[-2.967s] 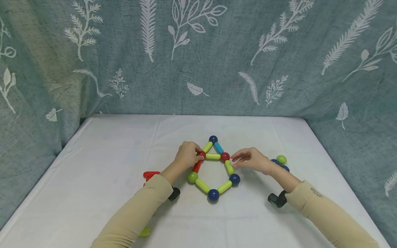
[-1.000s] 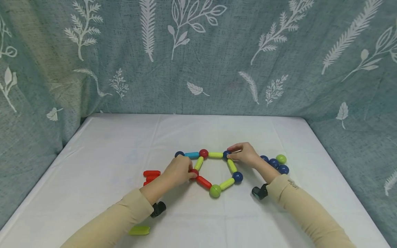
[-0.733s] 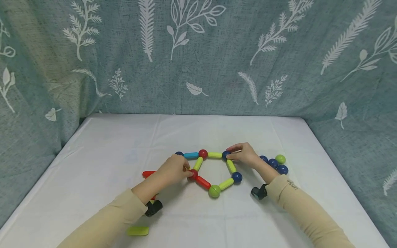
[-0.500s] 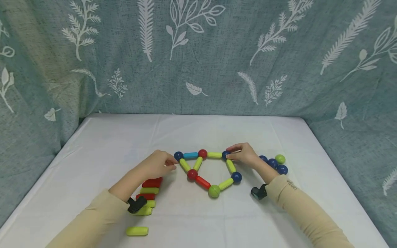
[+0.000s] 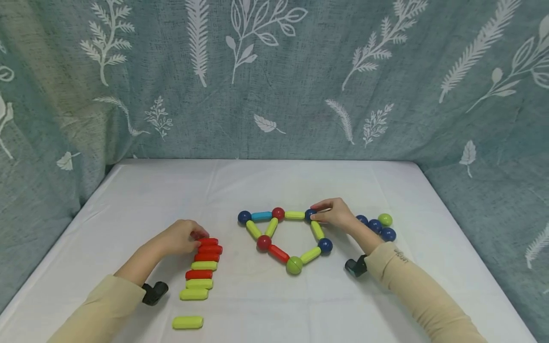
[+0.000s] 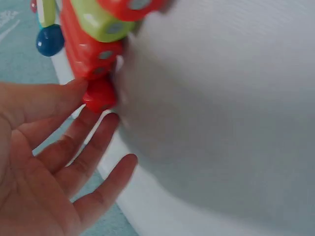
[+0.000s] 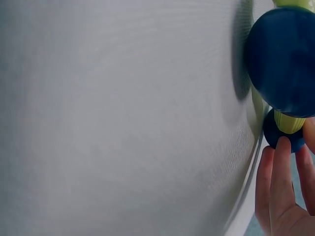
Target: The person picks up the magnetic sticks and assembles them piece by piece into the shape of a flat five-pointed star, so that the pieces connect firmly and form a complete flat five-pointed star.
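Shifted leftward, the left hand (image 5: 180, 237) is pinching a red stick (image 5: 209, 242) pointing rightward; the right hand (image 5: 335, 213) is holding a blue ball (image 5: 308, 215).

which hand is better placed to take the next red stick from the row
Probably the left hand: it touches the farthest red stick. The right hand is on the far side of the joined shape from that stick, holding a blue ball.
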The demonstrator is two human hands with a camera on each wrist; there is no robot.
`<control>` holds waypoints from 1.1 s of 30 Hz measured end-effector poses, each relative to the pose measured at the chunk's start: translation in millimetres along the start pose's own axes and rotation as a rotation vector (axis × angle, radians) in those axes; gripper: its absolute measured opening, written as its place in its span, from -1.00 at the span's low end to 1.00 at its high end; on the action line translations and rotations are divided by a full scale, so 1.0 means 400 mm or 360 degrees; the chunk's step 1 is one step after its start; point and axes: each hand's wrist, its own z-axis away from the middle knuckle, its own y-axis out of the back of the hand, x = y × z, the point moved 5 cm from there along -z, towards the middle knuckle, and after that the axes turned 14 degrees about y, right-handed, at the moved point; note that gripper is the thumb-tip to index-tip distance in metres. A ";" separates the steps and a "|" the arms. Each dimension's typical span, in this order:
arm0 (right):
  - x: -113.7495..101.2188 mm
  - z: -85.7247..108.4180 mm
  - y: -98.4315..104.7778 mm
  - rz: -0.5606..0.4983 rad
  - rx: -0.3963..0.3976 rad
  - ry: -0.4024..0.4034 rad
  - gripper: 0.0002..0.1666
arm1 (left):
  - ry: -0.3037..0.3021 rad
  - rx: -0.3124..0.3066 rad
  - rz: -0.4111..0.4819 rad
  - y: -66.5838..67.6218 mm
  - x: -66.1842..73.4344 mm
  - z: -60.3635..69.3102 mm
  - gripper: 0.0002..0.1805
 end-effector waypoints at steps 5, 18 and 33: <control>0.000 -0.001 0.000 -0.0007 0.0000 0.0001 -0.61 | -0.0008 0.0016 -0.0031 -0.003 -0.013 -0.002 -0.78; 0.000 0.001 -0.001 0.0012 -0.0003 0.0016 -0.60 | 0.0018 0.0009 0.0013 0.015 0.015 -0.039 -0.84; 0.002 -0.003 0.004 0.0005 -0.0010 0.0034 -0.59 | 0.0168 0.0116 0.0319 0.042 0.220 -0.202 -0.71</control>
